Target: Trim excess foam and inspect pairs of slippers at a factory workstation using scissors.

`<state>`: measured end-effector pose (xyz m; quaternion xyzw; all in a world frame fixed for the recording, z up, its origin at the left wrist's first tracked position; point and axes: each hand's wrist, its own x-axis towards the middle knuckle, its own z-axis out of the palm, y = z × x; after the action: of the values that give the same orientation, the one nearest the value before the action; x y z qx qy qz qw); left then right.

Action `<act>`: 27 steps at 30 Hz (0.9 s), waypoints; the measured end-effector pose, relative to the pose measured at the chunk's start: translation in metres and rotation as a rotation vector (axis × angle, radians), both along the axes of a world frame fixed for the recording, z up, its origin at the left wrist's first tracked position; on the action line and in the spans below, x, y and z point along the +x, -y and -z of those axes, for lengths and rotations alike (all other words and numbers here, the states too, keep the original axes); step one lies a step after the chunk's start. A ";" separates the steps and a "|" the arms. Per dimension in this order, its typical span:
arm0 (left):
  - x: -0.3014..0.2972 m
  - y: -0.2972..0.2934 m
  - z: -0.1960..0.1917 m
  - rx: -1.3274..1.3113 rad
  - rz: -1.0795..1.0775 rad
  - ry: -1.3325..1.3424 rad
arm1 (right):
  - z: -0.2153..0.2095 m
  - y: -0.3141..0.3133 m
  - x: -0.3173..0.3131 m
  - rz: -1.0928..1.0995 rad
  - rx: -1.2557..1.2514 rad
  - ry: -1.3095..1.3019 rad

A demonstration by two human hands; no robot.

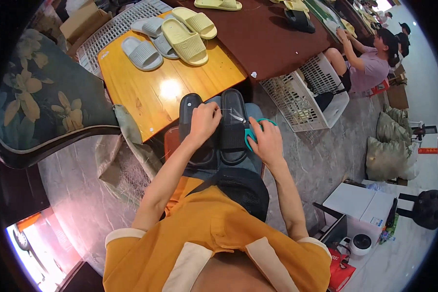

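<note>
Two black slide sandals (233,121) lie side by side on my lap. My left hand (204,121) rests on them, fingers pinched on something thin between the pair, perhaps a tie. My right hand (266,141) holds teal-handled scissors (250,127), whose blades point left at the spot where my left fingers pinch. A black mesh bag or cap (243,187) lies on my lap just below the sandals.
A wooden table (155,92) in front bears grey sandals (143,52) and yellow sandals (187,41). White plastic baskets (306,97) stand to the right. Another person (370,63) sits at a dark red table (263,39). Sacks and boxes lie at right.
</note>
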<state>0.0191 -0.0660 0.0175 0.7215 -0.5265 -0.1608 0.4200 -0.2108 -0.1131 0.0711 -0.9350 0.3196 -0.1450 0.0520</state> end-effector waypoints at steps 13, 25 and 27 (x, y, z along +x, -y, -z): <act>-0.008 -0.004 0.011 -0.083 -0.022 0.040 | 0.027 0.013 0.022 0.001 0.049 -0.005; -0.025 -0.034 0.006 -0.333 0.054 0.005 | 0.084 0.105 0.163 0.035 0.258 0.016; -0.029 -0.033 0.007 -0.339 0.089 0.005 | 0.115 0.132 0.176 -0.009 0.342 0.004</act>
<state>-0.0100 -0.0328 0.0106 0.6166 -0.5785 -0.0862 0.5270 -0.0351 -0.2449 -0.0442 -0.9136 0.3355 -0.0901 0.2115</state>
